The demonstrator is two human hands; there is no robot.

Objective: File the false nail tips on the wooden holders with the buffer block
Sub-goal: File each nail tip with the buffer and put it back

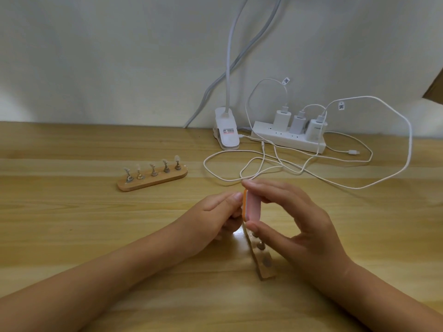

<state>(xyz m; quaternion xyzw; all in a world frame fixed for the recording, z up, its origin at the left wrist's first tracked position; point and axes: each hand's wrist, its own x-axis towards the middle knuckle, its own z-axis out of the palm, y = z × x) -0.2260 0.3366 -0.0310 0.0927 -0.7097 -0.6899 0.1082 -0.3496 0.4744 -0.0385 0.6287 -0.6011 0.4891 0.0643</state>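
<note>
My right hand [294, 226] pinches a pink and orange buffer block [251, 207] upright between thumb and fingers, above the far end of a wooden holder [263, 264] that runs toward me on the table. My left hand [215, 212] has curled fingers right against the block's orange side; whatever it pinches there is hidden. Small metal stands on this near holder show below my right thumb. A second wooden holder [153, 179] lies farther left, carrying several clear false nail tips [177, 158] on metal stands.
A white clip lamp [226, 133] and a white power strip [290, 137] with three chargers stand by the wall. Looped white cables [263, 164] lie on the wooden table [72, 224] just beyond my hands.
</note>
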